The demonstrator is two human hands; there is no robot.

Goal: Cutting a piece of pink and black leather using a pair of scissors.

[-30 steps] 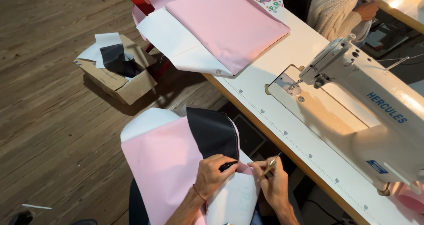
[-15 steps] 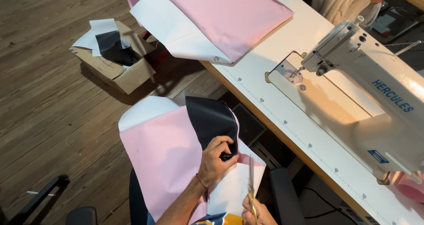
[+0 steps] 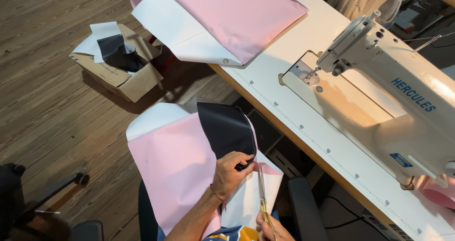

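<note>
Pinching the black flap (image 3: 226,129) on the pink sheet (image 3: 175,170) in my lap, my left hand (image 3: 231,174) steadies it; my right hand (image 3: 274,227) grips scissors (image 3: 261,189). A slipping flap could send the blades off line.

The pink and black fabric (image 3: 189,160) covers the lap, and the left hand (image 3: 231,174) and the scissors (image 3: 262,193) crowd its near edge. To the right, the table edge (image 3: 284,118) stands close, with a narrow dark gap between it and the fabric. On the table, the sewing machine (image 3: 398,94) blocks the right part and folded pink sheets (image 3: 227,18) the far part, with a bare strip between them.
</note>
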